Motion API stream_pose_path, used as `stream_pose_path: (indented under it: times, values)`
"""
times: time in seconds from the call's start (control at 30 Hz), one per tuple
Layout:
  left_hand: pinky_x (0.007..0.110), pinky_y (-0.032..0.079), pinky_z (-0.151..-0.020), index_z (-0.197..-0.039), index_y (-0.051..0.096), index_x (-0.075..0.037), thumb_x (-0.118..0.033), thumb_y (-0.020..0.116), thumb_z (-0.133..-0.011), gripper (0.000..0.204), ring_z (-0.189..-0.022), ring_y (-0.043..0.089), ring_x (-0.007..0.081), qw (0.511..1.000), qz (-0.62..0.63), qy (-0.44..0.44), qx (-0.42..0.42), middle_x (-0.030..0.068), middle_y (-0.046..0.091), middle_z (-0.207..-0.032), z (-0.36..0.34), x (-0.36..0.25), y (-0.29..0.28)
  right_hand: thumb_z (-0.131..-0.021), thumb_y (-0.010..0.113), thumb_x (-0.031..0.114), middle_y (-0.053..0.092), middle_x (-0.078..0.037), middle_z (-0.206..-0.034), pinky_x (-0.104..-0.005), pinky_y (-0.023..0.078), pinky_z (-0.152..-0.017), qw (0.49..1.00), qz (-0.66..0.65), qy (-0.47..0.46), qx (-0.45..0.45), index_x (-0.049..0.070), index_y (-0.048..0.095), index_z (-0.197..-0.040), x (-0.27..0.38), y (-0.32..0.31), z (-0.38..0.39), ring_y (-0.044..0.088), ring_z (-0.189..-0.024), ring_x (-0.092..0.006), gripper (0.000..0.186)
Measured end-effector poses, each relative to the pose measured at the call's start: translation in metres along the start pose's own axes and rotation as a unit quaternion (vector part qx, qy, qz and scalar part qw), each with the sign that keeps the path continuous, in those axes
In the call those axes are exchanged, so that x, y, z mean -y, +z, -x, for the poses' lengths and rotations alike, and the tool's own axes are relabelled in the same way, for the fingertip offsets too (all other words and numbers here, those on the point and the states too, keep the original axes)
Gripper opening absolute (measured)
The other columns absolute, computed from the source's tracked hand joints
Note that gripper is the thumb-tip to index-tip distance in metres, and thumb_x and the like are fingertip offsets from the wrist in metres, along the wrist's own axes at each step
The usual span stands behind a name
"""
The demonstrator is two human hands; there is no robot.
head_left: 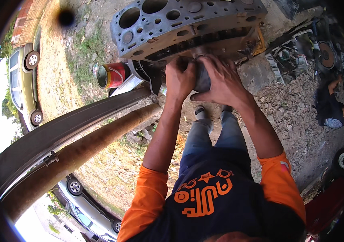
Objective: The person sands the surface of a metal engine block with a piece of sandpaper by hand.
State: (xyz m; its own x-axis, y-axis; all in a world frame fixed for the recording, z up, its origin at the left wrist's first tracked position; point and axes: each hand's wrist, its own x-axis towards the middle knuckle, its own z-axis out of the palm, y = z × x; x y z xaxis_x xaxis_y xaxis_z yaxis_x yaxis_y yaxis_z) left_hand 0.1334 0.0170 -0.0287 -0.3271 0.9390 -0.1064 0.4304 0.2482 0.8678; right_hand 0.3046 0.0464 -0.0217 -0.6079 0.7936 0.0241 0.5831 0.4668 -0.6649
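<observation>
A dark grey cylindrical part sits between my two hands, just at the near side of a large engine block. My left hand is closed against its left side with the fingers curled. Wrapped over the right side is my right hand, its thumb stretched beneath the part. The fingers hide much of the piece, so its exact kind does not show. Round cylinder bores and several smaller holes open in the block's top face.
Left of the block stand a red bucket and a rusty pole beside a dark beam. Engine parts lie at the right, near another person. Parked at the left are a yellow-green car and a silver car.
</observation>
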Motion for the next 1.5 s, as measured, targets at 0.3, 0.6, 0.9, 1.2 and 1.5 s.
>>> stream_pose_path:
  times: [0.3, 0.6, 0.9, 1.2, 1.5]
  values:
    - [0.029, 0.051, -0.069, -0.1, 0.072, 0.005, -0.014, 0.067, -0.098, 0.02, -0.074, 0.063, 0.0118, 0.989, 0.062, 0.064, 0.119, 0.0125, 0.073, -0.08, -0.023, -0.021, -0.058, -0.072, 0.071, 0.004, 0.059, -0.016, -0.117, -0.0445, 0.055, -0.085, 0.919, -0.096, -0.044, -0.38, 0.003, 0.06, -0.125, 0.002, 0.077, -0.035, 0.064, -0.105, -0.0353, 0.054]
    - [0.041, 0.054, -0.075, -0.107, 0.075, 0.001, -0.031, 0.062, -0.1, 0.035, -0.076, 0.071, 0.03, 0.944, -0.173, 0.252, -0.129, 0.0248, 0.071, -0.079, -0.14, -0.055, -0.075, -0.063, 0.091, 0.011, 0.059, -0.014, -0.117, -0.0405, 0.056, -0.081, 0.82, -0.073, -0.12, -0.555, 0.009, 0.066, -0.122, -0.025, 0.112, -0.103, 0.063, -0.101, -0.0306, 0.064]
    - [0.043, 0.054, -0.078, -0.1, 0.075, 0.005, -0.027, 0.062, -0.098, 0.034, -0.082, 0.075, 0.0327, 0.953, -0.19, 0.226, -0.073, 0.0276, 0.072, -0.084, -0.146, -0.054, -0.07, -0.069, 0.089, 0.014, 0.056, -0.011, -0.125, -0.0445, 0.044, -0.087, 0.83, 0.046, -0.14, -0.538, 0.02, 0.067, -0.138, -0.049, 0.119, -0.104, 0.054, -0.109, -0.0303, 0.072]
    - [0.043, 0.053, -0.074, -0.097, 0.074, 0.006, -0.026, 0.062, -0.099, 0.035, -0.076, 0.074, 0.0322, 0.947, -0.224, 0.214, -0.079, 0.0261, 0.072, -0.079, -0.146, -0.059, -0.064, -0.059, 0.092, 0.013, 0.05, -0.005, -0.135, -0.0448, 0.028, -0.093, 0.866, 0.065, -0.112, -0.483, 0.031, 0.066, -0.14, -0.063, 0.126, -0.095, 0.041, -0.119, -0.0281, 0.087]
    - [0.04, 0.053, -0.073, -0.099, 0.076, 0.004, -0.028, 0.06, -0.101, 0.036, -0.072, 0.071, 0.0234, 0.942, -0.277, 0.161, -0.099, 0.024, 0.071, -0.076, -0.143, -0.065, -0.06, -0.062, 0.093, 0.012, 0.049, -0.006, -0.136, -0.0476, 0.03, -0.092, 0.854, 0.101, -0.11, -0.498, 0.036, 0.063, -0.143, -0.062, 0.12, -0.098, 0.043, -0.122, -0.0293, 0.089]
